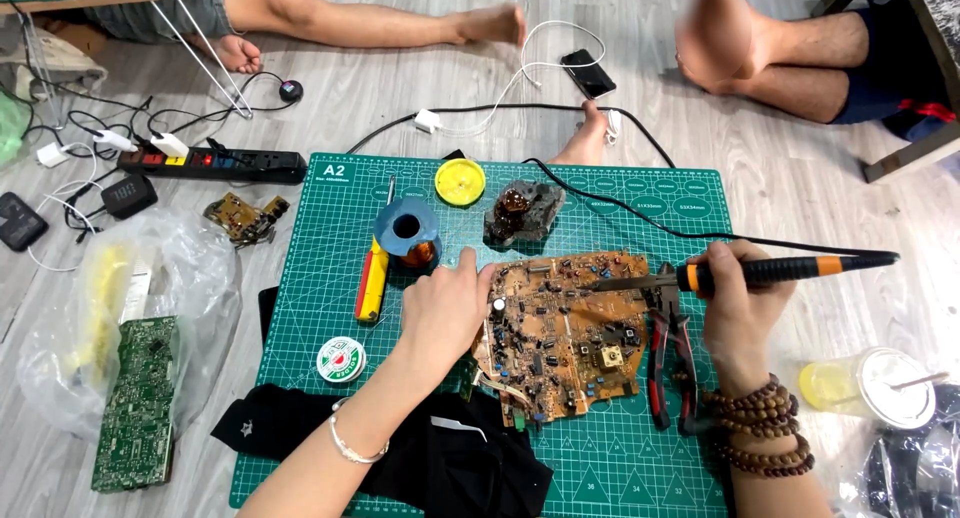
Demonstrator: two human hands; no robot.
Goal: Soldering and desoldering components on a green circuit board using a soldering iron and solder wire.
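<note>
**Hands at the circuit board, iron on the joint**

Both hands worked at mid-frame: the left hand [445,303] lay palm-down with fingers curled over the left edge of the brown circuit board [565,333], pinning it flat, while the right hand [735,308] was closed in a pen-like grip around the soldering iron [770,271], its tip reaching the board's upper middle. To do this well, I judged, the board needed to stay pressed firmly so it could not slide, and the tip needed to rest on one joint only, clear of neighbouring parts and of the steadying fingers.

Largest was the green cutting mat [330,248], matte and gridded, covering the centre of the frame. On it the circuit board was stiff, irregular in outline and crowded with small components. A limp black cloth [460,458] lay at the lower centre. Red-handled pliers [668,363] lay just right of the board, by the right hand. Above the left hand stood a blue round holder [408,228], with a yellow-and-red tool [372,281] beside it. Smaller were a yellow round lid [460,182] at upper centre and a flat round tin [341,359] at lower left.
</note>
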